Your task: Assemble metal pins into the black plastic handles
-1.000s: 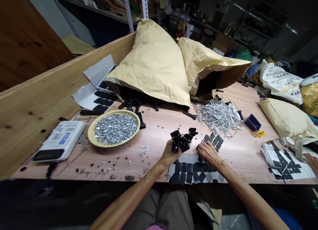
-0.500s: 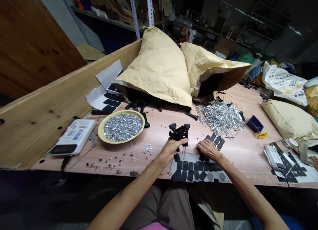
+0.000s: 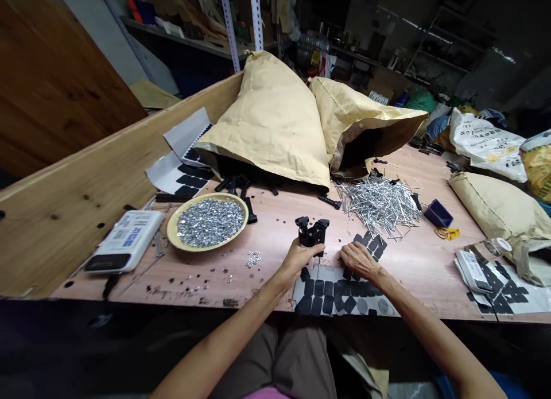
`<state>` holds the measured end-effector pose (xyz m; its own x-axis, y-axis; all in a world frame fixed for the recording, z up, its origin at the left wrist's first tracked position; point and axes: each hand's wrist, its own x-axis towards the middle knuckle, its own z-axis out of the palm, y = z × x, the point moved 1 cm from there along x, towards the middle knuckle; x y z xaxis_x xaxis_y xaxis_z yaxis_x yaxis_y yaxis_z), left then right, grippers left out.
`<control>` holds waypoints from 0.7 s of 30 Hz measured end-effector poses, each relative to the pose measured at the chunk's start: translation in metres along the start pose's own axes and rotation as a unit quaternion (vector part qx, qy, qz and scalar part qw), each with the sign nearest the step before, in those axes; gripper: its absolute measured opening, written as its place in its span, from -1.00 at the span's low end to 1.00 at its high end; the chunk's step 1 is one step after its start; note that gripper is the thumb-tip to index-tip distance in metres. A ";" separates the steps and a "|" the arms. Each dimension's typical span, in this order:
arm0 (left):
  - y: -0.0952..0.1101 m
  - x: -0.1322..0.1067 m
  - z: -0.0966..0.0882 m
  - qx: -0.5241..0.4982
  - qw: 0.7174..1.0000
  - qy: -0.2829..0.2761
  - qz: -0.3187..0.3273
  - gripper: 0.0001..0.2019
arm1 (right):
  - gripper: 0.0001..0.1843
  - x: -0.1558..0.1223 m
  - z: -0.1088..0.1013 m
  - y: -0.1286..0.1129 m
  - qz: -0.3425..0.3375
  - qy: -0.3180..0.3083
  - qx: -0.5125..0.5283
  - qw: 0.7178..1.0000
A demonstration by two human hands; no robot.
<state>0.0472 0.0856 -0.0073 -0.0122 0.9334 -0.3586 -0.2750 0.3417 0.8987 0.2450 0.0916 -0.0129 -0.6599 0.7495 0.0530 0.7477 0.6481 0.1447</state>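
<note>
My left hand [image 3: 297, 258] is closed around a black plastic part [image 3: 313, 232] with several upright prongs, held above the table. A thin metal pin [image 3: 319, 264] points down from below it. To its right, my right hand [image 3: 360, 260] rests low over the table with its fingers bent and drawn together. Whatever its fingertips hold, if anything, is hidden. Just beyond that hand lie black rounded pads [image 3: 373, 247]. A pale backing sheet [image 3: 297, 290] bearing rows of black pads lies in front of both hands.
A yellow bowl [image 3: 171, 231] of small metal pieces and a white power bank-like box [image 3: 124, 241] stand on the left. Metal pins [image 3: 383, 206] are heaped at the right, beside a dark blue tray [image 3: 438, 213]. Large paper sacks [image 3: 275, 117] occupy the back.
The black part in my left hand has tilted slightly and looks more upright. My right hand stays almost in place. Another person's hand at the far right edge has left the view.
</note>
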 end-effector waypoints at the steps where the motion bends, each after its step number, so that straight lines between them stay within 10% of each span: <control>1: 0.000 0.001 -0.001 0.018 1.000 0.009 0.010 -0.84 | -0.78 0.003 -0.004 0.002 0.019 0.015 0.003 1.000; 4: 0.002 0.004 -0.005 0.070 0.997 0.031 0.034 -0.89 | -0.80 0.012 -0.029 -0.001 0.123 0.142 0.104 0.977; 8: 0.001 0.004 -0.002 0.160 0.985 0.023 0.063 -0.86 | -0.82 0.024 -0.065 -0.022 0.219 0.380 0.449 0.779; 11: 0.000 0.001 0.003 0.239 0.968 -0.003 0.079 -0.84 | -0.83 0.031 -0.074 -0.037 0.204 0.410 0.541 0.706; 21: 0.000 0.002 0.004 0.261 0.961 -0.009 0.089 -0.80 | -0.88 0.033 -0.066 -0.047 0.183 0.379 0.452 0.786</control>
<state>0.0509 0.0881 -0.0069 0.0043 0.9824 -0.1867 0.2488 0.1798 0.9517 0.1827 0.0770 0.0477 0.0140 0.8339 0.5518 0.4192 0.4961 -0.7604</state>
